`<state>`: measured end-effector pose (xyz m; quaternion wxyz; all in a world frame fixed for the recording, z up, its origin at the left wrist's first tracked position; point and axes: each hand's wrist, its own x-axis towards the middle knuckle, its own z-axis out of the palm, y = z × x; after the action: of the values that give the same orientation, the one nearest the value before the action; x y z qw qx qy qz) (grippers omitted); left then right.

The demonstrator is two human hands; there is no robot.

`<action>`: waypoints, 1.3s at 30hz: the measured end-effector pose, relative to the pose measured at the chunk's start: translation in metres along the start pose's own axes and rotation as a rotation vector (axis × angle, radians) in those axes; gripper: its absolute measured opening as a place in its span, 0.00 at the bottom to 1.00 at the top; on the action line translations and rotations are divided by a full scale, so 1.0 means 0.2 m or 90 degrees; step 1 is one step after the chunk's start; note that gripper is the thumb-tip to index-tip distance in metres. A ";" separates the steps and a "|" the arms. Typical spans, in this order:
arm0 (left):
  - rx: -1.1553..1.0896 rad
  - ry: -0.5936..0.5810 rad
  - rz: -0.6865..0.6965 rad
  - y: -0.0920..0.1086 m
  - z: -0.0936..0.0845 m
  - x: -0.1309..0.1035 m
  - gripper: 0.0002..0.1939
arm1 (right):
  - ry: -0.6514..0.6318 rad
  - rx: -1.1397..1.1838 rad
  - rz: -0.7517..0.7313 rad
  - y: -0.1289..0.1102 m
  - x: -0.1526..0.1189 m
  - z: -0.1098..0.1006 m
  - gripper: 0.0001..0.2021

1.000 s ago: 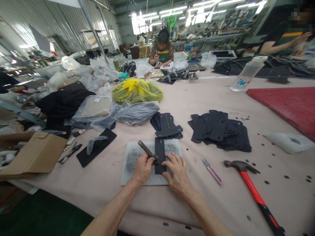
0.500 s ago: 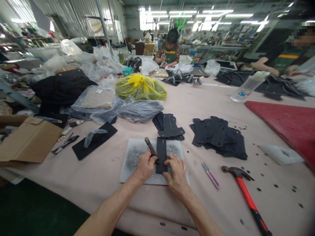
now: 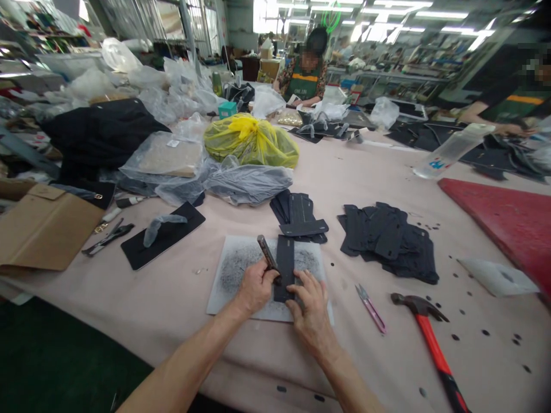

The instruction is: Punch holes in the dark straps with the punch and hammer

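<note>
My left hand [image 3: 255, 287] is closed around a metal punch [image 3: 267, 250], which leans with its upper end away from me. The punch's lower end is hidden by my fingers, close to the left edge of a dark strip [image 3: 284, 258]. This strip lies lengthwise on a white board [image 3: 232, 261] covered in dark marks. My right hand [image 3: 310, 304] rests at the strip's right edge, fingers spread, with the fingertips touching it. Just beyond the board is a small pile of dark pieces [image 3: 300, 209].
To the right are a larger pile of dark pieces [image 3: 383, 235], pink-handled thread snips [image 3: 371, 310] and a claw hammer [image 3: 433, 341]. A red board [image 3: 495, 221] is farther right. Bags, including a yellow one [image 3: 252, 143], crowd the far left. Two people sit across the table.
The whole view has shifted slightly. My left hand still grips the punch beside the strip, and my right hand stays at the strip's right edge.
</note>
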<state>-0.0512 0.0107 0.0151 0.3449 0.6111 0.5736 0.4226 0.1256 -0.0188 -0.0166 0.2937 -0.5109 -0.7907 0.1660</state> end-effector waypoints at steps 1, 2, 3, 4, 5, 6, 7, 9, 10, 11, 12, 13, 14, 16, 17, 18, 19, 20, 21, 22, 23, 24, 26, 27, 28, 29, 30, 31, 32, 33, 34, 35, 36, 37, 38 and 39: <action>0.004 0.000 0.000 0.00 0.00 0.00 0.07 | 0.003 -0.004 -0.010 0.00 -0.01 0.00 0.14; 0.008 0.000 0.001 0.00 0.00 0.00 0.07 | 0.007 -0.009 -0.019 0.00 -0.01 0.00 0.14; 0.013 0.000 0.002 -0.01 0.00 0.00 0.07 | 0.011 -0.013 -0.026 0.00 -0.01 0.00 0.15; 0.017 0.000 0.003 -0.01 0.00 0.00 0.06 | 0.016 -0.016 -0.029 -0.01 -0.02 0.00 0.15; 0.020 0.000 0.004 -0.01 0.00 0.00 0.06 | 0.020 -0.018 -0.030 -0.01 -0.02 0.00 0.14; 0.021 -0.001 0.004 -0.02 0.01 0.00 0.06 | 0.021 -0.018 -0.030 -0.01 -0.02 0.00 0.14; 0.021 -0.003 0.005 -0.02 0.01 0.00 0.07 | 0.021 -0.016 -0.029 -0.01 -0.02 0.00 0.13; 0.019 -0.007 0.010 -0.02 0.01 0.00 0.07 | 0.018 -0.010 -0.026 -0.01 -0.02 0.00 0.11; 0.018 -0.009 0.011 -0.02 0.01 0.00 0.08 | 0.018 -0.007 -0.023 -0.01 -0.02 0.00 0.11; 0.020 -0.011 0.011 -0.02 0.01 0.00 0.08 | 0.018 -0.004 -0.019 -0.01 -0.02 0.00 0.11; 0.024 -0.012 0.011 -0.01 0.01 0.00 0.08 | 0.019 0.000 -0.014 -0.01 -0.02 0.00 0.10; 0.029 -0.014 0.011 -0.01 0.01 0.00 0.08 | 0.021 0.005 -0.009 -0.01 -0.01 0.00 0.10; 0.032 -0.014 0.010 -0.01 0.01 0.00 0.08 | 0.023 0.010 -0.005 -0.01 -0.01 0.00 0.09; 0.036 -0.015 0.007 -0.01 0.02 0.00 0.08 | 0.020 0.021 0.002 -0.02 0.00 0.00 0.07; 0.037 -0.015 0.005 0.00 0.02 0.00 0.08 | 0.019 0.025 0.006 -0.02 0.00 -0.01 0.06; 0.036 -0.014 0.004 0.00 0.02 0.00 0.08 | 0.017 0.029 0.011 -0.02 0.00 -0.01 0.06; 0.035 -0.015 0.003 -0.01 0.02 0.00 0.08 | 0.015 0.032 0.016 -0.03 0.01 -0.01 0.05; 0.034 -0.016 0.004 -0.01 0.02 0.00 0.08 | 0.016 0.037 0.020 -0.03 0.01 -0.01 0.05; 0.033 -0.016 0.006 -0.01 0.01 0.00 0.08 | 0.017 0.041 0.024 -0.03 0.01 -0.01 0.05; 0.034 -0.017 0.008 -0.01 0.01 0.00 0.08 | 0.021 0.047 0.026 -0.03 0.01 -0.01 0.05; 0.033 -0.018 0.011 -0.01 0.01 0.00 0.08 | 0.026 0.054 0.027 -0.03 0.00 -0.01 0.05; 0.034 -0.018 0.013 -0.01 0.01 0.00 0.08 | 0.032 0.061 0.030 -0.02 0.00 -0.01 0.04; 0.036 -0.016 0.018 -0.02 0.02 0.00 0.08 | 0.041 0.073 0.038 -0.02 0.00 -0.02 0.05; 0.038 -0.014 0.022 -0.02 0.02 0.00 0.08 | 0.039 0.071 0.039 -0.02 0.00 -0.02 0.08; 0.041 -0.013 0.024 -0.02 0.02 0.00 0.08 | 0.032 0.063 0.039 -0.03 0.01 -0.03 0.12; 0.044 -0.012 0.026 -0.02 0.02 0.00 0.08 | 0.021 0.050 0.035 -0.03 0.01 -0.03 0.14; 0.048 -0.011 0.027 -0.02 0.02 0.00 0.08 | 0.010 0.037 0.029 -0.03 0.01 -0.03 0.14; 0.051 -0.011 0.027 -0.02 0.02 0.00 0.08 | 0.004 0.027 0.022 -0.04 0.02 -0.03 0.13; 0.053 -0.011 0.026 -0.02 0.02 0.00 0.08 | 0.004 0.019 0.016 -0.04 0.02 -0.03 0.10; 0.054 -0.012 0.026 -0.02 0.02 0.00 0.08 | 0.011 0.014 0.009 -0.04 0.02 -0.04 0.09; 0.055 -0.013 0.028 -0.02 0.02 0.00 0.08 | 0.018 0.010 -0.001 -0.04 0.02 -0.04 0.07; 0.057 -0.015 0.031 -0.02 0.02 -0.01 0.08 | 0.021 0.007 -0.016 -0.04 0.02 -0.04 0.07; 0.059 -0.017 0.035 -0.02 0.02 -0.01 0.08 | 0.019 0.004 -0.033 -0.04 0.03 -0.05 0.07; 0.063 -0.018 0.042 -0.02 0.02 -0.01 0.08 | 0.010 0.001 -0.051 -0.04 0.04 -0.06 0.08; 0.067 -0.019 0.048 -0.02 0.02 -0.01 0.08 | -0.008 -0.003 -0.069 -0.04 0.05 -0.07 0.08; 0.073 -0.021 0.055 -0.02 0.02 -0.02 0.08 | -0.034 -0.009 -0.088 -0.04 0.06 -0.09 0.09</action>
<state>-0.0493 0.0083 0.0086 0.3004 0.6607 0.5643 0.3934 0.1265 -0.0116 0.0053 0.2796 -0.4522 -0.8330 0.1535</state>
